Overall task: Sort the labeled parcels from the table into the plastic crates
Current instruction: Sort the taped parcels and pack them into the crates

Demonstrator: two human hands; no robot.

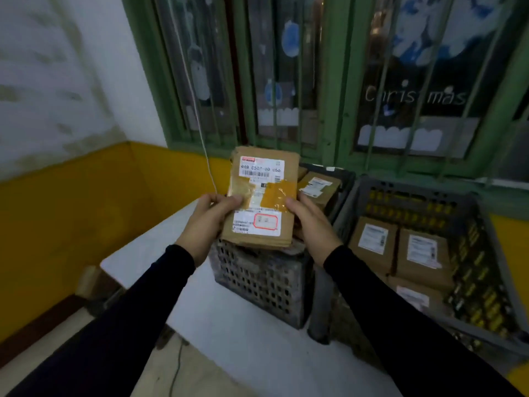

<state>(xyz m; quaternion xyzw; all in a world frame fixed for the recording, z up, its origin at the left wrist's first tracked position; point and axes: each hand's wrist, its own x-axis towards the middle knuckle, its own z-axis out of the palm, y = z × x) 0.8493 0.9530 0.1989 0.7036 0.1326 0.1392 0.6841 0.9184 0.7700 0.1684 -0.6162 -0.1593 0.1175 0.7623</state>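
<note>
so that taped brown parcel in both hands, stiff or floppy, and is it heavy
The parcel probably flexes a little: its cardboard looks creased and worn. It seems light, since the left hand and right hand hold it up by the edges alone. The glossy tape patch may be slippery.

A green-framed barred window (pixel 337 81) is seen at the back, its panes painted with white and blue shapes and the word "Christmas" (pixel 415 96). A thin cord (pixel 197 121) hangs before it. The wall (pixel 71 190) is painted white above, yellow below.
</note>
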